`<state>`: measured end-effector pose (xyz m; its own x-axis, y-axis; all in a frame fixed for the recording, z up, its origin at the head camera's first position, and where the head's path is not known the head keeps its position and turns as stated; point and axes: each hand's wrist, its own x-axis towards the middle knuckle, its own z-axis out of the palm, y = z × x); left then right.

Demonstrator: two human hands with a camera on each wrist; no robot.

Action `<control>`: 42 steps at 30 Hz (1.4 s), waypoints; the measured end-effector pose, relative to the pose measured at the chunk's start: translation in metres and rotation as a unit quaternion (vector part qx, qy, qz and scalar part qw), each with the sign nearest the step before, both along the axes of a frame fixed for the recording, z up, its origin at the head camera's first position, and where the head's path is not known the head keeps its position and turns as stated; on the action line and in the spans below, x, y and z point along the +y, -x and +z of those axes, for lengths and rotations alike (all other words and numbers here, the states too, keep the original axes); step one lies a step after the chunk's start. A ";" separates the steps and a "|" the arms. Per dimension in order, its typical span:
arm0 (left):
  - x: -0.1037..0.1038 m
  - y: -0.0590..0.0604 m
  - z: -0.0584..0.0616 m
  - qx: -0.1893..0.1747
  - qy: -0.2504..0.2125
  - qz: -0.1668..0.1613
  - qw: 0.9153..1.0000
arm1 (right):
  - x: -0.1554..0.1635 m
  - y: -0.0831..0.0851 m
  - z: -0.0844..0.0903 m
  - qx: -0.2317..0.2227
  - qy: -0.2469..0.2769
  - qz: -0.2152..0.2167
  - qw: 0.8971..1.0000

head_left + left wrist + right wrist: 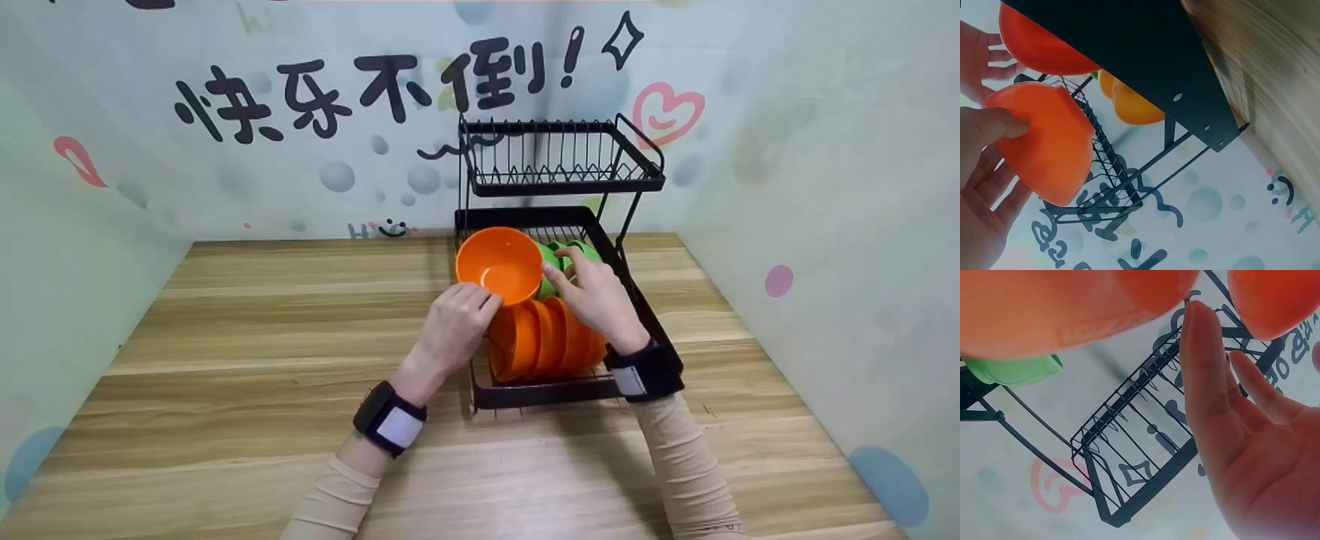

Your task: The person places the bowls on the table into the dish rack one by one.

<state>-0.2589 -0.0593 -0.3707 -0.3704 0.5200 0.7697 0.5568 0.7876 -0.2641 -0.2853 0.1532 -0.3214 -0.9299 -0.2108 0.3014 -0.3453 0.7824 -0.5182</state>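
Left hand (455,322) pinches orange bowl (499,264) by its near rim, tilted, above the rack's (645,315) lower tier. Right hand (596,296), fingers straight, touches bowl's right side, beside green cups (555,259). Orange stack (547,345) below.

Two forearms in view, each in a close-fitting beige sleeve (686,457) reaching to the wrist; fabric faintly ribbed, slightly creased near the elbow; a black strap band (391,417) on the left wrist with a pale grey-white rectangular patch; a matching black band (645,371) on the right wrist, same pale patch; both hands bare.
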 end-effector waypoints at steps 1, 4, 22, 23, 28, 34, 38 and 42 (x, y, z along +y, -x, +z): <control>0.001 0.000 0.000 0.000 0.003 -0.001 1.000 | 0.000 0.000 0.000 0.001 0.001 0.001 1.000; 0.002 -0.001 -0.001 0.003 0.007 -0.007 1.000 | -0.001 -0.001 0.000 0.010 0.004 0.008 1.000; 0.008 -0.004 -0.001 0.032 0.009 -0.046 0.998 | -0.003 -0.001 -0.002 0.048 0.004 0.017 0.999; 0.009 -0.004 -0.001 0.036 0.008 -0.047 0.998 | -0.003 -0.001 -0.002 0.049 0.005 0.017 0.999; 0.010 -0.004 -0.001 0.057 0.006 -0.052 0.997 | -0.004 -0.001 -0.003 0.052 0.020 0.029 0.998; 0.010 -0.005 0.000 0.059 0.006 -0.050 0.997 | -0.006 -0.002 -0.001 0.021 0.036 0.027 0.999; 0.010 -0.005 -0.001 0.056 0.006 -0.051 0.997 | -0.007 -0.003 -0.001 0.004 0.049 0.028 0.998; 0.011 -0.005 -0.001 0.055 0.005 -0.055 0.997 | -0.008 -0.003 -0.002 0.008 0.068 0.030 0.997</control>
